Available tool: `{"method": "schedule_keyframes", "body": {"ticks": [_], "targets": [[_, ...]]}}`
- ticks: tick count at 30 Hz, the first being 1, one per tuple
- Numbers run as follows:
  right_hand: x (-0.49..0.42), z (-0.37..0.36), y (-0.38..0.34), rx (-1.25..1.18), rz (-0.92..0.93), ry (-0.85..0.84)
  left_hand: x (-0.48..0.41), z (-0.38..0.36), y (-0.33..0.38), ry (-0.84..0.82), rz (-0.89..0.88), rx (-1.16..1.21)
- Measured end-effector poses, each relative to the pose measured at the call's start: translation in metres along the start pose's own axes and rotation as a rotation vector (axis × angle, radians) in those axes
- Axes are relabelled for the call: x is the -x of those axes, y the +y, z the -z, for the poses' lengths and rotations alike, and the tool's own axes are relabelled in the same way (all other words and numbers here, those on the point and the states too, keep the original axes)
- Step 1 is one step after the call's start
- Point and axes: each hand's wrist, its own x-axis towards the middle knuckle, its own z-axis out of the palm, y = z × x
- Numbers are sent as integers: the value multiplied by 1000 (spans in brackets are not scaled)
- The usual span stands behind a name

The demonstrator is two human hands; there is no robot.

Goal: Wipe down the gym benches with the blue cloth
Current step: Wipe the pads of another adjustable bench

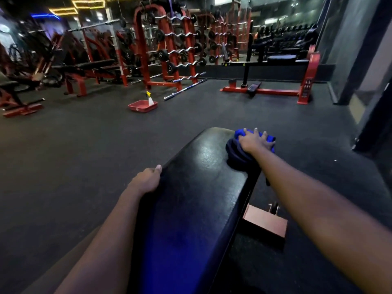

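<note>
Wiping now: The right hand [255,143] presses a bunched soft blue cloth [239,133] down on the long black shiny padded worktop [197,187] of a gym bench.
Right fingers: The fingers [256,131] are spread wide and flat on top of the cloth. They do not curl round it. I think pushing flat like this makes more of the cloth rub the pad.
Left hand: The left hand [146,181] holds the left edge of the worktop, about half way along. The thumb lies on top. The other fingers go over the side, where I cannot see them. I think it holds on there to keep the bench from sliding.
Cloth: It sits at the far right corner of the worktop, under the right hand, and part of it hangs off the edge.
How far along: The worktop shines, but I cannot tell wet from dry. Other black benches on red frames [95,64] stand well beyond its left side.
Next: The cloth likely needs pulling along the worktop toward its near end.
Also there: A red plastic tray [139,108] and a white spray bottle with a yellow top [150,100] wait on the floor well past the worktop's far end.
</note>
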Motion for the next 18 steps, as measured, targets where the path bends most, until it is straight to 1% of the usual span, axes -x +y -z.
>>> {"method": "schedule_keyframes", "body": {"ticks": [3,6,8,10,12,14,16,18], "targets": [[3,-1,0,19,60,-4,-2,1,-2,-11,2,29],[27,-22,23,-53,155,53,-5,-1,-3,-11,-7,26],[11,-29,41,-62,216,29,-6,-2,-3,-16,-11,20],[-20,-21,40,-38,149,24,-8,-3,-4,-21,-21,20],[-34,-5,20,-12,96,38,-9,-5,-5,-17,-33,25],[-39,6,-6,37,88,15,-10,-5,-4,-16,-44,27],[-43,8,-35,68,158,1,-11,-6,-4,-10,-52,34],[-40,-3,-69,88,293,-37,-9,-6,-5,-8,-53,46]]}}
